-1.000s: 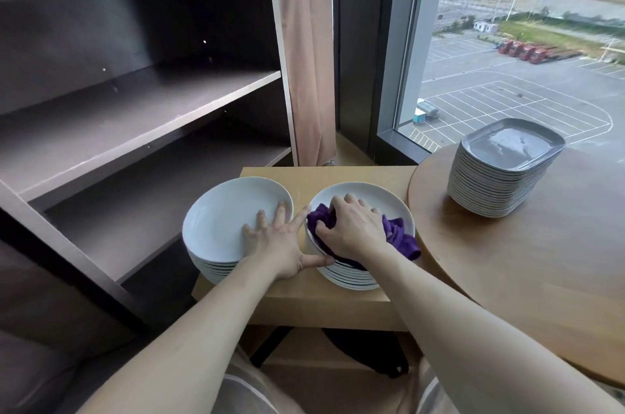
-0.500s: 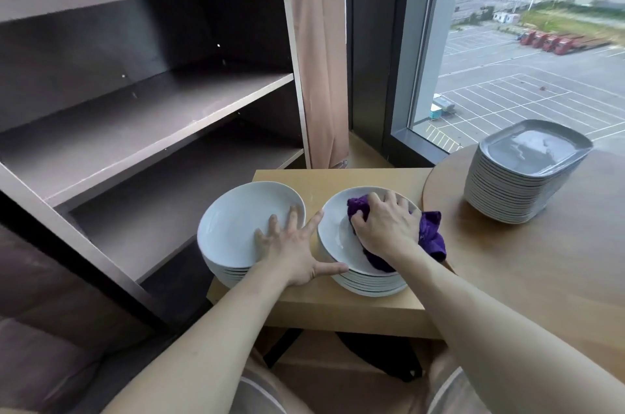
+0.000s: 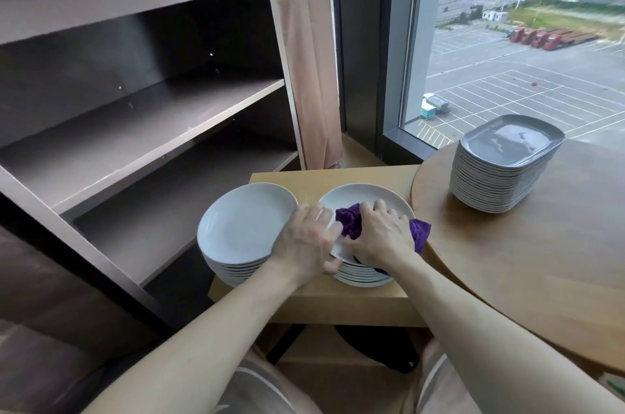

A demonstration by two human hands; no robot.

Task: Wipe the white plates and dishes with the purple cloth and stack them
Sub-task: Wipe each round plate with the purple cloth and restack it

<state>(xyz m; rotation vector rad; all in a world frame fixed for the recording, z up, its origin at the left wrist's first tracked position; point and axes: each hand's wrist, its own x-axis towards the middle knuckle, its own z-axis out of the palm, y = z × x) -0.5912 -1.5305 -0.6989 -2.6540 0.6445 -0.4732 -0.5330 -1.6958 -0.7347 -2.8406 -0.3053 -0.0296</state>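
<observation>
**Head view**

1. Right hand [image 3: 382,234]: fingers curled and clamped over the purple cloth [image 3: 350,221], pressing it into the top plate [image 3: 368,195] of the right stack [image 3: 358,278].
2. Purple cloth: deep violet with a plush, bunched texture. One fold protrudes to the left of the right-hand fingertips; a second fold [image 3: 420,233] hangs past the little-finger side, over the plate rim.
3. Left hand [image 3: 306,241]: fingers bent over the left rim of the top plate, touching the cloth fold. The thumb lies against the near edge of the same rim. The hand grips the plate.
4. Top plate: round, white, shallow, with a smooth glossy surface. Its far half is exposed beyond both sets of fingertips.
5. Right stack: white round plates of the same kind, with their edges visible below the left thumb.
6. Left stack [image 3: 243,224]: matching white round plates, just left of the left-hand knuckles. Its rim is touching or nearly touching the right stack; which one cannot be told.
7. Both stacks rest on a light wooden square table [image 3: 338,175].
8. A stack of grey rectangular dishes [image 3: 504,163] stands on the round table [image 3: 541,261], well to the right of the right-hand fingers.
9. An open shelf unit [image 3: 152,109] stands left of the left hand.
</observation>
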